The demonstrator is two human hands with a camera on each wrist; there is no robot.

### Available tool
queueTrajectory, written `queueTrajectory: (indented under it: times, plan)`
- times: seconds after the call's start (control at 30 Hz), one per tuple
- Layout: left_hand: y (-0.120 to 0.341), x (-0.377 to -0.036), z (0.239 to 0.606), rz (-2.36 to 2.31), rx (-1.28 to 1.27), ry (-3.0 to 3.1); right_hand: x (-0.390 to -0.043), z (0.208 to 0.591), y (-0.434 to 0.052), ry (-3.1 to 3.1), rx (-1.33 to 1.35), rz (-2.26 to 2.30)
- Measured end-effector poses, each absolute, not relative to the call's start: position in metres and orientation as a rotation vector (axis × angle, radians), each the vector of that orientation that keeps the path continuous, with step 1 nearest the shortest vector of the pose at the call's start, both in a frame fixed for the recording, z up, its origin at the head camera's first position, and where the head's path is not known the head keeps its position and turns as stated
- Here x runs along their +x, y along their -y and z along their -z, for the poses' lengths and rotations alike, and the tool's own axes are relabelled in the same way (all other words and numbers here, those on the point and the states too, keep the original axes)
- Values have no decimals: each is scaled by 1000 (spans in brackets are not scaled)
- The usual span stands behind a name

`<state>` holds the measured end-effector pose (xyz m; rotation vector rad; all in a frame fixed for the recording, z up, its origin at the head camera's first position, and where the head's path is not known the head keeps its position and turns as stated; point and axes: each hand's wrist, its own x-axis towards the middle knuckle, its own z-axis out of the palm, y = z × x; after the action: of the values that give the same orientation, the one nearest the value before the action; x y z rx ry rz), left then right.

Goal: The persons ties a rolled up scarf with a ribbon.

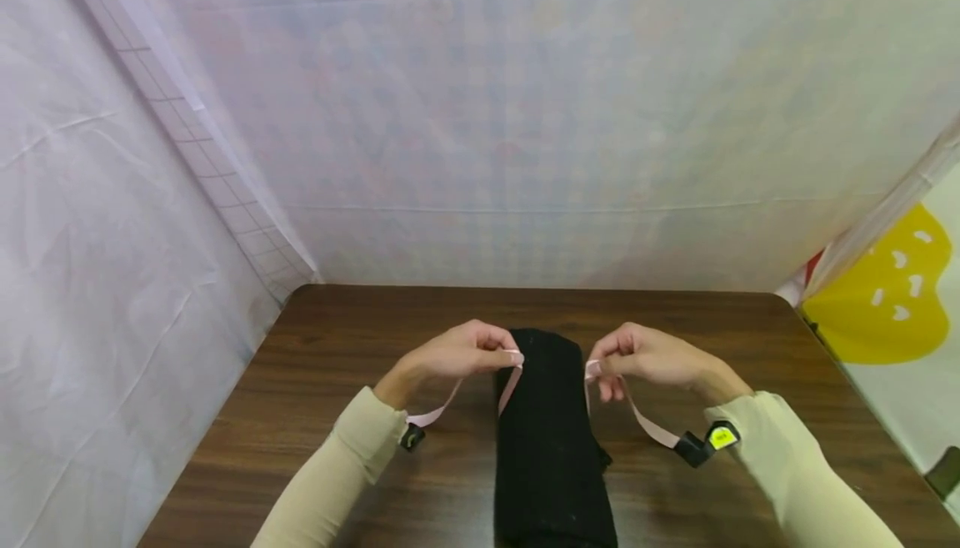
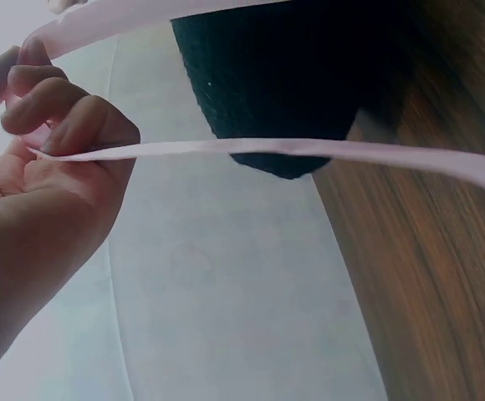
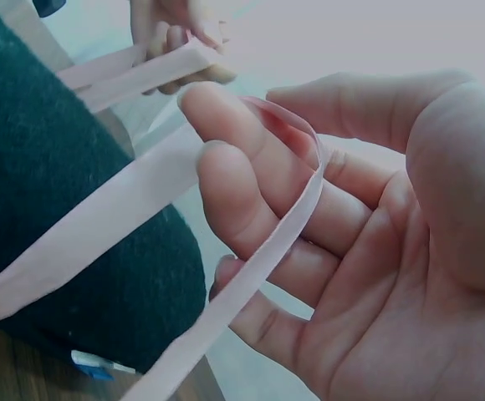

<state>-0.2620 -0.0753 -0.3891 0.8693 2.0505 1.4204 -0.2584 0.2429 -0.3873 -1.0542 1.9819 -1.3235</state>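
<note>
While your left hand (image 1: 459,354) pinches one end of the pink ribbon (image 1: 510,385), your right hand (image 1: 645,357) curls its fingers (image 3: 251,200) round the other end. Both sit at the black roll's (image 1: 551,439) far tip, at 9 and 3 o'clock of it, on the table (image 1: 322,448) centre.

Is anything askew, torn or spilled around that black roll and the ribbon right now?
Nothing stands out. The rolled black fabric bundle lies straight on the dark wooden table. The left hand and right hand each hold an end of the flat pale pink ribbon, which looks intact.
</note>
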Motion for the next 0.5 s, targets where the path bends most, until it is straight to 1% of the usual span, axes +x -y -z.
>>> queueTrajectory:
  times: [0.13,0.5]
  plan:
    - [66,-263,388,-1364,923,-2072,-259,384,-237,-1997,-1053,1328]
    - [44,-264,390,-1372,974,-2031,-262,380,-224,-2067,-975,1342]
